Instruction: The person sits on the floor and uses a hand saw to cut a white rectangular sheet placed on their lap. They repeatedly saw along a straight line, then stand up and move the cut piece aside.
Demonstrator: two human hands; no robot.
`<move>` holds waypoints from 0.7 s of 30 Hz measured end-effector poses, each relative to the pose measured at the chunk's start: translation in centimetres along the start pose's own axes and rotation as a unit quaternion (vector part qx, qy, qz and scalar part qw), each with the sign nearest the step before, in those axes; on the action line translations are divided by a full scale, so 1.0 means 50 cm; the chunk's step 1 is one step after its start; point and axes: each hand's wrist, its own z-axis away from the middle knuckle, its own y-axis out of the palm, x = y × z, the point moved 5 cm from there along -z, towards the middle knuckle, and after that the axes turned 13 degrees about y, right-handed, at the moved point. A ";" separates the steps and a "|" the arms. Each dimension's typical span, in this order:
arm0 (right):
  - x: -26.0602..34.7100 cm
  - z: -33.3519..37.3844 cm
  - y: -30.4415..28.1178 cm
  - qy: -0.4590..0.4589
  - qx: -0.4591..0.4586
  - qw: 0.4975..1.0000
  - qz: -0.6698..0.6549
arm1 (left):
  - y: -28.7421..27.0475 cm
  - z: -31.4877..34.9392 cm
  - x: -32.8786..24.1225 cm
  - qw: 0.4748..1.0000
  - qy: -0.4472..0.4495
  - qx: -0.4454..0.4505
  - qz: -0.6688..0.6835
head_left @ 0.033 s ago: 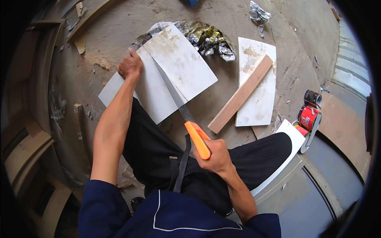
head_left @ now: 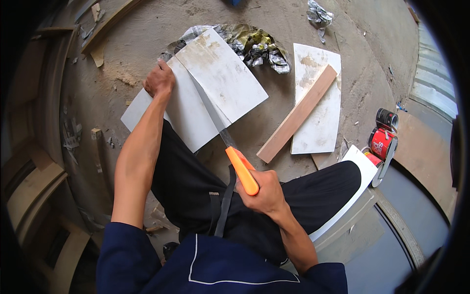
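A white board with brown smudges (head_left: pixel 230 73) lies before me, divided by a long slit. My left hand (head_left: pixel 159 79) is closed over its upper left edge, with the fingertips mostly hidden. My right hand (head_left: pixel 267 192) is wrapped round the orange handle of a handsaw (head_left: pixel 241 169), close above my lap. The saw's grey blade runs away from me into the slit, so most of its length is hidden by the board. The board's near left part rests by my left leg.
Crumpled printed foil (head_left: pixel 254 46) lies behind the board. To the right, a reddish-brown wood strip (head_left: pixel 298 115) crosses another white panel (head_left: pixel 318 127). Red and black cans (head_left: pixel 383 142) stand beyond my right knee. Wooden frames (head_left: pixel 36 188) and sawdust (head_left: pixel 122 76) are at the left.
The handsaw and my right hand have shifted very slightly up and to the left. My left hand keeps its hold on the board.
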 end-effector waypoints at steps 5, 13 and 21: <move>0.086 -0.052 -0.008 0.038 0.001 0.999 0.030 | 0.014 -0.017 -0.006 1.000 0.010 -0.011 -0.016; -0.103 -0.052 -0.023 -0.069 0.009 0.997 0.016 | 0.010 -0.005 -0.010 0.999 0.007 -0.034 -0.020; 0.022 -0.034 0.006 -0.015 -0.039 0.999 0.026 | 0.011 -0.014 0.014 0.999 -0.024 -0.035 0.001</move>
